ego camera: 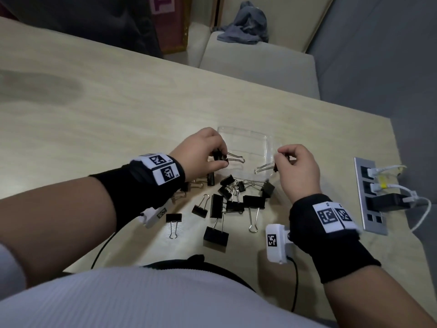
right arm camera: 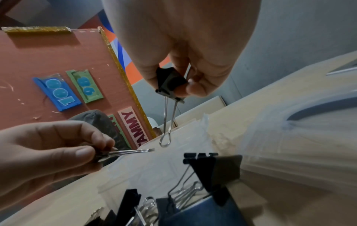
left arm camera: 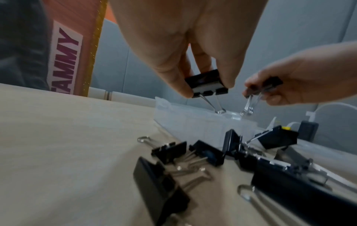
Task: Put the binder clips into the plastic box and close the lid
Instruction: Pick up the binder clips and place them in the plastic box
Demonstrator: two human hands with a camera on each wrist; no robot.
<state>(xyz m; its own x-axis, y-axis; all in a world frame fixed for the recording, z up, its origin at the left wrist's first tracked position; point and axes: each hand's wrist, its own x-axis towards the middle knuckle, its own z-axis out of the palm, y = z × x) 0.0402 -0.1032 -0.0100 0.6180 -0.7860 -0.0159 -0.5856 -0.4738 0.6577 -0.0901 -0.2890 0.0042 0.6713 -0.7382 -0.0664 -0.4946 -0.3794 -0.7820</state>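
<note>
A clear plastic box (ego camera: 246, 138) lies open on the wooden table. My left hand (ego camera: 203, 150) pinches a black binder clip (ego camera: 218, 155) by its body, its wire handles reaching over the box's left edge; in the left wrist view this clip (left arm camera: 206, 84) hangs below my fingers. My right hand (ego camera: 298, 166) pinches another black binder clip (right arm camera: 170, 82), with its wire handles (ego camera: 264, 168) pointing left over the box. Several more black binder clips (ego camera: 224, 204) lie scattered on the table in front of the box.
A metal socket panel (ego camera: 371, 197) with plugged white cables sits at the table's right edge. A beige chair (ego camera: 257, 65) with a grey cloth stands behind the table. A black cable (ego camera: 104, 245) runs off the front edge near my body.
</note>
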